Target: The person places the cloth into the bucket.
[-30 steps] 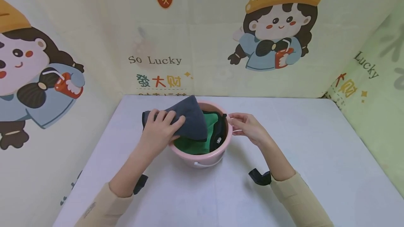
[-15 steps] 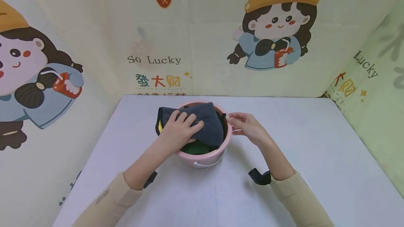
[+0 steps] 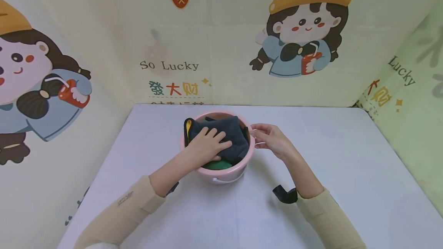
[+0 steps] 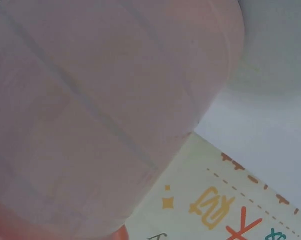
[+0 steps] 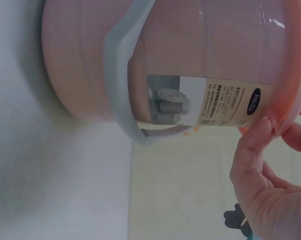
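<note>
A pink bucket (image 3: 225, 173) stands on the table in the head view. Inside it lies a folded dark grey-blue cloth (image 3: 233, 126) with black edging and a yellow inner side. Green fabric (image 3: 219, 165) shows beneath. My left hand (image 3: 204, 147) rests on top of the dark cloth with fingers spread; the underside of this hand is hidden. The bucket's wall fills most of the left wrist view, where the hand is not seen. At the bucket's right side, my right hand (image 3: 271, 139) pinches the rim between thumb and fingers, as the right wrist view shows closely.
A pale handle (image 5: 118, 65) hangs down the bucket's side, near a printed label (image 5: 210, 100). The white table (image 3: 332, 156) meets a cartoon-printed cloth backdrop (image 3: 228, 57) at the back and sides. A black strap piece (image 3: 285, 194) juts from the right wrist.
My left hand has moved right and slightly down with the dark cloth, from over the left rim into the bucket, and its fingers have spread. The right hand stays at the rim.
</note>
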Tool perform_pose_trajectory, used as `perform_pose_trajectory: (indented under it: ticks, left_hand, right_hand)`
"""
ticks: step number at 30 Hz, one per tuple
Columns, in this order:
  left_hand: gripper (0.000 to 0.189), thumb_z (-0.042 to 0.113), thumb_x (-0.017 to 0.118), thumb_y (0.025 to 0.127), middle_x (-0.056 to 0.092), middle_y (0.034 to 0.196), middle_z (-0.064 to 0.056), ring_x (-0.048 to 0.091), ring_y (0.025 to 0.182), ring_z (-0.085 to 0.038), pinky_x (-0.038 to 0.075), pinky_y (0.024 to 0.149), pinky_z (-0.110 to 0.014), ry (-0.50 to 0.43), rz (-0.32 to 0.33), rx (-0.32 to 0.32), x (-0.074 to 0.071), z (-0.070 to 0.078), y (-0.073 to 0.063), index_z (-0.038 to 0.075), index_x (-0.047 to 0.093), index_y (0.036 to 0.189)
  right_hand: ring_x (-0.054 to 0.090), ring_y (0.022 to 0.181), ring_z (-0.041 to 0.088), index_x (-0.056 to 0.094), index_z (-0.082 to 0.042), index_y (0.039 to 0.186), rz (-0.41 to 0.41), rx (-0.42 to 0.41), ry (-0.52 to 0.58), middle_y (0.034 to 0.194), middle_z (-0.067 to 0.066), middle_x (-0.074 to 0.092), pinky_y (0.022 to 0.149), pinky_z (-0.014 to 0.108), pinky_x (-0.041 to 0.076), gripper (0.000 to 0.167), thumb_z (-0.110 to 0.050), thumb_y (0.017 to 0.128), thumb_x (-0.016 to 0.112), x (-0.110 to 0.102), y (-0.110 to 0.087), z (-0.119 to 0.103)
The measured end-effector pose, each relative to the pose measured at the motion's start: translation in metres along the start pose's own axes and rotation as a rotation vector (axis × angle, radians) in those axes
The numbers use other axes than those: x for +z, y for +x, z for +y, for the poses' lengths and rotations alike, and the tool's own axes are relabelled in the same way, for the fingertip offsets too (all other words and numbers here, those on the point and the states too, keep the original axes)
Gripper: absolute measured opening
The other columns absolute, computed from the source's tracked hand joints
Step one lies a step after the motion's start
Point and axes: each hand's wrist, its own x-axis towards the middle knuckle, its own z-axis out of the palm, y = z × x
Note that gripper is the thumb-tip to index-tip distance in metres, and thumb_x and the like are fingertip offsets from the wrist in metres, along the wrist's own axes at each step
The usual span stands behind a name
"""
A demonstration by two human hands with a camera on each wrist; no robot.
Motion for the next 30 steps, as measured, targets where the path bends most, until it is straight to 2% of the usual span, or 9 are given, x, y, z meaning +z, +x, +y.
perform_pose_trajectory:
  ticks: [6, 9, 14, 19, 24, 27, 30]
  left_hand:
    - [0.055, 0.051, 0.056, 0.085, 0.048, 0.124, -0.004, 0.045, 0.107, -0.023, 0.041, 0.092, -0.039, 0.003, -0.079, 0.005, 0.004, 0.002, 0.004, 0.028, 0.044, 0.133]
    - [0.058, 0.052, 0.054, 0.085, 0.045, 0.128, -0.005, 0.042, 0.110, -0.023, 0.039, 0.094, -0.039, 0.009, -0.146, 0.000, 0.004, 0.003, 0.007, 0.028, 0.040, 0.136]
    - [0.061, 0.049, 0.053, 0.087, 0.039, 0.135, -0.006, 0.037, 0.116, -0.024, 0.033, 0.099, -0.041, -0.072, -0.267, 0.000, 0.002, 0.003, 0.011, 0.025, 0.034, 0.140]
    - [0.062, 0.047, 0.053, 0.088, 0.037, 0.136, -0.007, 0.035, 0.118, -0.026, 0.030, 0.102, -0.042, -0.133, -0.327, 0.011, 0.002, 0.000, 0.015, 0.023, 0.031, 0.141]
    - [0.063, 0.046, 0.054, 0.088, 0.036, 0.138, -0.007, 0.033, 0.122, -0.027, 0.026, 0.106, -0.044, -0.202, -0.340, 0.006, 0.004, -0.004, 0.015, 0.022, 0.030, 0.142]
    - [0.061, 0.043, 0.055, 0.088, 0.037, 0.135, -0.007, 0.033, 0.121, -0.027, 0.025, 0.105, -0.045, -0.260, -0.307, 0.013, 0.007, -0.008, 0.011, 0.022, 0.032, 0.140]
    - [0.059, 0.040, 0.057, 0.088, 0.038, 0.132, -0.006, 0.034, 0.119, -0.025, 0.027, 0.103, -0.045, -0.355, -0.274, 0.016, 0.008, -0.014, 0.006, 0.022, 0.033, 0.139]
  right_hand:
    - [0.062, 0.075, 0.012, 0.046, 0.007, 0.126, -0.007, -0.018, 0.020, 0.091, 0.003, 0.063, 0.069, 0.024, 0.053, 0.045, -0.019, 0.091, 0.057, -0.002, -0.002, 0.002]
    - [0.062, 0.075, 0.012, 0.045, 0.007, 0.126, -0.001, -0.019, 0.016, 0.091, 0.003, 0.063, 0.070, 0.025, 0.053, 0.046, -0.019, 0.091, 0.057, -0.003, -0.002, 0.002]
    - [0.063, 0.075, 0.011, 0.045, 0.006, 0.126, 0.000, -0.016, 0.018, 0.091, 0.003, 0.063, 0.071, 0.025, 0.053, 0.045, -0.018, 0.091, 0.057, -0.004, -0.004, 0.001]
    - [0.062, 0.076, 0.012, 0.046, 0.006, 0.126, 0.001, -0.010, 0.016, 0.091, 0.003, 0.064, 0.071, 0.025, 0.053, 0.044, -0.018, 0.091, 0.057, -0.005, -0.004, 0.001]
    - [0.063, 0.076, 0.013, 0.046, 0.006, 0.125, -0.001, -0.016, 0.008, 0.091, 0.004, 0.064, 0.071, 0.025, 0.053, 0.045, -0.020, 0.090, 0.058, -0.004, -0.003, 0.002]
    - [0.063, 0.075, 0.013, 0.046, 0.006, 0.125, -0.008, -0.019, 0.010, 0.090, 0.003, 0.064, 0.070, 0.025, 0.053, 0.044, -0.019, 0.091, 0.057, -0.004, -0.003, 0.002]
    - [0.063, 0.075, 0.013, 0.046, 0.006, 0.126, -0.018, -0.015, 0.004, 0.091, 0.004, 0.064, 0.070, 0.025, 0.053, 0.044, -0.019, 0.091, 0.057, -0.002, -0.002, 0.001]
